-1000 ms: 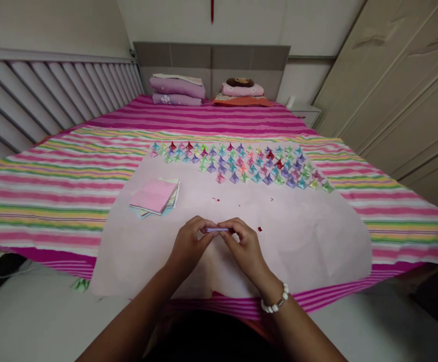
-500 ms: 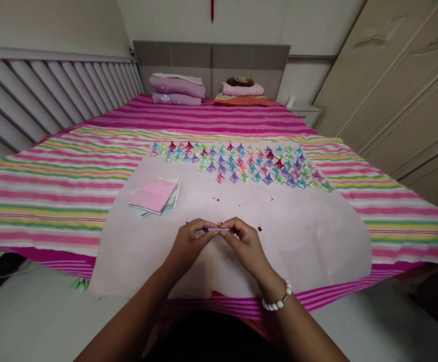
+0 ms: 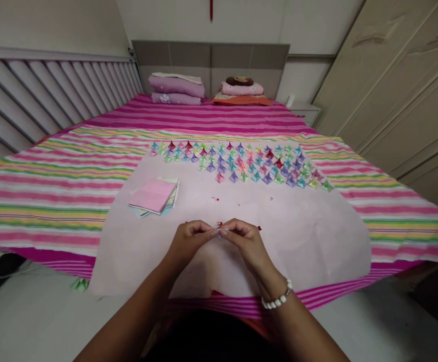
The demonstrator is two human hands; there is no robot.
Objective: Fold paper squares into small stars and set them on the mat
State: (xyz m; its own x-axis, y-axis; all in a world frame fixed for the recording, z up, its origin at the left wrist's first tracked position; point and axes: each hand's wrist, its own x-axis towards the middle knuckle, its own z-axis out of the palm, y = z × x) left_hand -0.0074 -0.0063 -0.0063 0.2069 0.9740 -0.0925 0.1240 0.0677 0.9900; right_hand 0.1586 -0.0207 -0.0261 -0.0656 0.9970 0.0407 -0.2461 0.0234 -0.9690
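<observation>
In the head view, a stack of square papers (image 3: pixel 154 195) lies on a pale sheet (image 3: pixel 301 241) spread over a striped bedcover (image 3: pixel 53 186), with a pink square on top. To the right of the stack and a little nearer the person, the left hand (image 3: pixel 188 240) and the right hand (image 3: pixel 249 242) meet over the sheet. The fingers of both are clamped on a small piece of lilac paper (image 3: pixel 224 229), each hand pinching one end between thumb and fingertips. Little of the piece shows, so I cannot tell which fold it has reached; it appears to be partly worked.

Farther off than the stack and mostly to its right, several rows of folded paper pieces (image 3: pixel 234 177) in many colours sit close together, and these look finished. The front rows are shorter at the end toward the stack. The squares in the stack look unworked; how many there are cannot be counted. A few red scraps (image 3: pixel 259 228) are scattered to the right of the stack, some just beyond the hands. A green paper piece (image 3: pixel 80 284) lies off the sheet, nearer the person than the stack and to its left.
</observation>
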